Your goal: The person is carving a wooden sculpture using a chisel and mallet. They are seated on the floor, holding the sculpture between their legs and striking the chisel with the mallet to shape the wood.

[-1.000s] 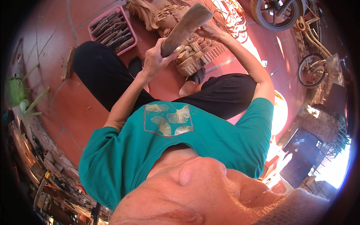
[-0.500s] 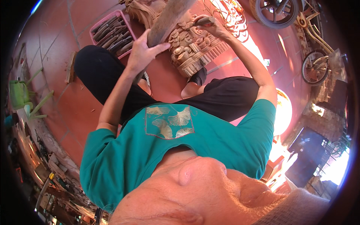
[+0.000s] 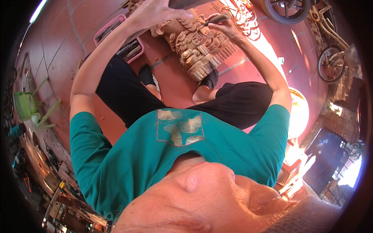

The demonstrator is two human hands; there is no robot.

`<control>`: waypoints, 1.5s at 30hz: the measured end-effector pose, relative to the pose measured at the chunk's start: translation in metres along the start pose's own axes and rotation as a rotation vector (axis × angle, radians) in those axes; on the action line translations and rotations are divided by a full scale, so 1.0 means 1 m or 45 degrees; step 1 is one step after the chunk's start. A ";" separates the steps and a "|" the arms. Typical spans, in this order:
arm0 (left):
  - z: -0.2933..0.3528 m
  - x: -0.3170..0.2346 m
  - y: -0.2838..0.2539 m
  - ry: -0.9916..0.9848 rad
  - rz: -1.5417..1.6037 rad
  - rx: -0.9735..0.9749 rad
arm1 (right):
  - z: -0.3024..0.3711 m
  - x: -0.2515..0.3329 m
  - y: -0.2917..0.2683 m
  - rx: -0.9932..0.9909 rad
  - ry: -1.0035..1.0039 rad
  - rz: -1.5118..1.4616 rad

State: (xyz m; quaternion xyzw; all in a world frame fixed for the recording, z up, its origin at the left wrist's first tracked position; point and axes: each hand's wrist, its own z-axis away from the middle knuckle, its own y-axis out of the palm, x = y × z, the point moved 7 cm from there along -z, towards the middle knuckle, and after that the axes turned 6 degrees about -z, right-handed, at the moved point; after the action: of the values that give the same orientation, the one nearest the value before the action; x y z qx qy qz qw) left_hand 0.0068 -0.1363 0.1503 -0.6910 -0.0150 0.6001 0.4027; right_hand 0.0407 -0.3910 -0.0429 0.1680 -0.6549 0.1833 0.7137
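A carved wooden block with scrolled relief lies on the floor in front of my feet. My right hand is closed around the dark handle of a carving chisel, its narrow end pointing left over the carving. At the top edge, my left hand grips a thick wooden club, thumb stretched along its near side. The picture's edge cuts off most of the club and some of the left fingers. The club and left forearm hide part of the carving's far end.
Left of the carving stands a pink basket of several wood-handled tools, partly behind my left forearm. A small green chair is at far left. Wheels and a bicycle wheel stand at right, beside sunlit wood shavings.
My left hand has moved up and forward with the club, which now mostly leaves the picture. My right hand has turned slightly, still holding the chisel over the carving.
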 end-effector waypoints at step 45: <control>-0.039 0.036 0.015 0.100 -0.540 -0.048 | -0.011 -0.028 -0.011 -0.443 0.121 -0.147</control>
State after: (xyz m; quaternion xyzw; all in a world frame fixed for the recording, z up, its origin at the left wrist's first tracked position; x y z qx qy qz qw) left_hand 0.0427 -0.1491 0.1105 -0.7027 -0.1558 0.4740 0.5072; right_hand 0.0533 -0.3968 -0.0713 0.0704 -0.6315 0.0338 0.7715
